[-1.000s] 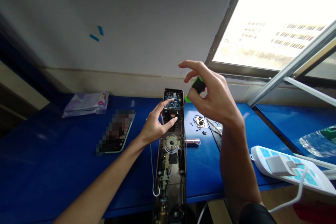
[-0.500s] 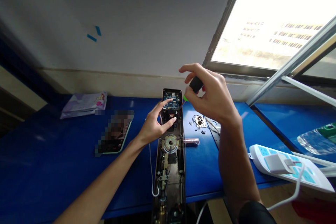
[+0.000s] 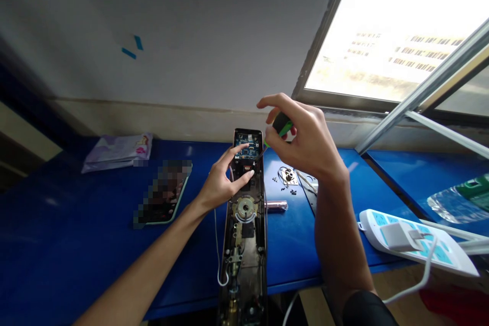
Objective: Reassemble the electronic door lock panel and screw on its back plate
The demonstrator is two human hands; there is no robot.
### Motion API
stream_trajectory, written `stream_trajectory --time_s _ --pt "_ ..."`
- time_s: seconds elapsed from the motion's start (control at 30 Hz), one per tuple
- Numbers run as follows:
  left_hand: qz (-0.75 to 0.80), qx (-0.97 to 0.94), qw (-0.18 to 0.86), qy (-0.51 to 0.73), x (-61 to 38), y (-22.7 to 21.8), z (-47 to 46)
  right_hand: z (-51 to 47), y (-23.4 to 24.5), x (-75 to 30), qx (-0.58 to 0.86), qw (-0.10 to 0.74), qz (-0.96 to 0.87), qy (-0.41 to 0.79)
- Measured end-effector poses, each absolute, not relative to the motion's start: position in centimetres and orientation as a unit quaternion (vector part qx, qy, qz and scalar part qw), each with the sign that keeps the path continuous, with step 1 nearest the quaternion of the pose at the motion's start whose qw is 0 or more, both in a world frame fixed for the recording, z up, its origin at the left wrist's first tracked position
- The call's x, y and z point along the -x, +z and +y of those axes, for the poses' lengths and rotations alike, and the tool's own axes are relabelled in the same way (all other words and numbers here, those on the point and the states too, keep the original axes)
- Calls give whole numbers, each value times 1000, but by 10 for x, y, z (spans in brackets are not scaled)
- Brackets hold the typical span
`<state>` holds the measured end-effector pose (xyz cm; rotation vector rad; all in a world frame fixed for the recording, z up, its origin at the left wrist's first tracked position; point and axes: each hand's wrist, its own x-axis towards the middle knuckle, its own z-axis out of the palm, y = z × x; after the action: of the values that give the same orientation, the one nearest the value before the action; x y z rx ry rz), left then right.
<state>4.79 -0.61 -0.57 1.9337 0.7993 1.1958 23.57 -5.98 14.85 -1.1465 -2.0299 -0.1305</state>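
A long, dark housing (image 3: 252, 260) with its inner parts exposed lies lengthwise before me, running over the table's near edge. A blue circuit board (image 3: 244, 148) sits in its far end, and a round metal part (image 3: 245, 208) lies farther down. My left hand (image 3: 223, 178) reaches over the housing with thumb and index finger spread, their tips at the board and just below it. My right hand (image 3: 305, 137) grips the black-and-green handle of a screwdriver (image 3: 283, 125). Its shaft slants down to the housing beside the board; the tip is too small to make out.
Right of the housing lie several small black screws (image 3: 293, 192), a small plate with a round part (image 3: 289, 175) and a shiny pink cylinder (image 3: 276, 206). A phone (image 3: 168, 191) and a purple packet (image 3: 116, 154) lie left. A power strip (image 3: 416, 242) and bottle (image 3: 460, 198) stand right.
The screwdriver handle has turned in my right hand, with more of its green side showing. My left hand keeps its place on the housing. The whole view has shifted slightly.
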Motion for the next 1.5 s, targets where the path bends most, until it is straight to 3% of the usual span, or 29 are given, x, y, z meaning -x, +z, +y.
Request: stream_trajectory --time_s 0.6,1.5 --pt "309 -749 357 465 -48 -6 -6 -60 150 -234 432 419 -797 -55" --pt "313 -761 345 451 -47 -2 -7 -63 152 -241 451 384 -805 -38"
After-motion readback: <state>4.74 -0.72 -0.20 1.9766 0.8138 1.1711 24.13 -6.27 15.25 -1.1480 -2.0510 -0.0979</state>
